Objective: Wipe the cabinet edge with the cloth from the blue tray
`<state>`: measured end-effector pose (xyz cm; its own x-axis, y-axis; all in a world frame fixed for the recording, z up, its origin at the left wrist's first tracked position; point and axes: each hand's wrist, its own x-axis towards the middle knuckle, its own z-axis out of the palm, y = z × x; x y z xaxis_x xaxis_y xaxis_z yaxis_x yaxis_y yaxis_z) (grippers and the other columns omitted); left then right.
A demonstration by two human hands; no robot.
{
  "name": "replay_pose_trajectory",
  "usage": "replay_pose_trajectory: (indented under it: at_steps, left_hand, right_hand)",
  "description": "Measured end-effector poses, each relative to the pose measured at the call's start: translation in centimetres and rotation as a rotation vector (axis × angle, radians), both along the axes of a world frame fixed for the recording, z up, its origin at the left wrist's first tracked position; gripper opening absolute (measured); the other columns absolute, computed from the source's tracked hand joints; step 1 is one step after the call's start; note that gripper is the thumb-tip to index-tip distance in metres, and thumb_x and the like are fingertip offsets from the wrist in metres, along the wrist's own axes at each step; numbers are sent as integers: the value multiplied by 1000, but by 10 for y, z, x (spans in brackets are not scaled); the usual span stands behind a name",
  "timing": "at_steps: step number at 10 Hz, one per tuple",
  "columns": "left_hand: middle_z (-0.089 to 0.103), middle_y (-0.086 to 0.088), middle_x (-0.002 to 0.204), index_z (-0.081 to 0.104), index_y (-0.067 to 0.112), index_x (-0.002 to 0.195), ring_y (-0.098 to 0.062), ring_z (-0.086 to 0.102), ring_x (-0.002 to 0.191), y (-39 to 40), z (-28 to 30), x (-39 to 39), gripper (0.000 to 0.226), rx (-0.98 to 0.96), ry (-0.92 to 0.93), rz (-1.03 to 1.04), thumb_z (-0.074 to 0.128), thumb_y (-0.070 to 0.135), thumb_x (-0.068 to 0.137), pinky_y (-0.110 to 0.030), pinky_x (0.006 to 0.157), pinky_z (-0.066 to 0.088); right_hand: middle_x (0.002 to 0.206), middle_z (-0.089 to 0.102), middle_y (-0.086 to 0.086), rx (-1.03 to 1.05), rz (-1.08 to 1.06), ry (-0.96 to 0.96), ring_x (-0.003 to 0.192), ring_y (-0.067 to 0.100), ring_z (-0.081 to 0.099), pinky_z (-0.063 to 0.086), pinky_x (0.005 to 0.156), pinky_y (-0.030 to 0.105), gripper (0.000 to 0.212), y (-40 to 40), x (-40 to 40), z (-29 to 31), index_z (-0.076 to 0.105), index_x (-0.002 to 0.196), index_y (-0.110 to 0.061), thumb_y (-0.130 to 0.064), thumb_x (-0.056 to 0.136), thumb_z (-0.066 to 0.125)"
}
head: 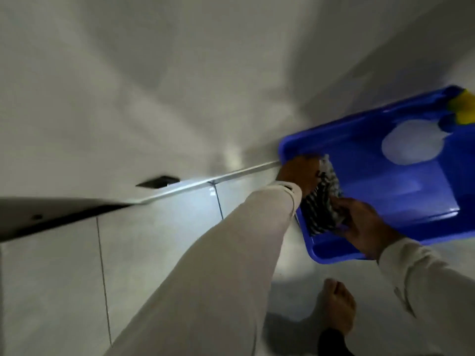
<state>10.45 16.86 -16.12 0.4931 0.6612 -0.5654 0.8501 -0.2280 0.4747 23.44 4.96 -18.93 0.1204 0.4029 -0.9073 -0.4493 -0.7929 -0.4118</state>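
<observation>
A pale tiled floor (64, 265) is seen below a white cabinet face (128, 86), with a metal edge strip (195, 185) running between them toward three o'clock; the view is blurred. A blue tray (401, 199) is set on the floor at three o'clock of the frame. A black-and-white striped cloth (321, 204) is found inside the tray, at its nine o'clock end. The cloth is gripped by both hands: the left hand (299, 173) is closed on its upper part, the right hand (365, 224) on its lower corner. Both arms are covered by white sleeves (218, 265). A white round object (411, 142) and a yellow item (462, 109) are noted in the tray toward one o'clock. A bare foot (336, 304) is seen on the floor at five o'clock.
</observation>
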Motion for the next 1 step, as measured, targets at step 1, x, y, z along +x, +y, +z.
replay_pose_trajectory:
  at_steps: [1]
  left_hand:
    - [19,-17,179,18,3,170,-29,15,166,-19,23,-14,67,240,5,-18,41,31,114,-34,134,14]
  right_hand:
    - [103,74,7,42,143,-179,98,27,75,63,63,38,28,-3,-2,13,65,126,-6,-10,103,53]
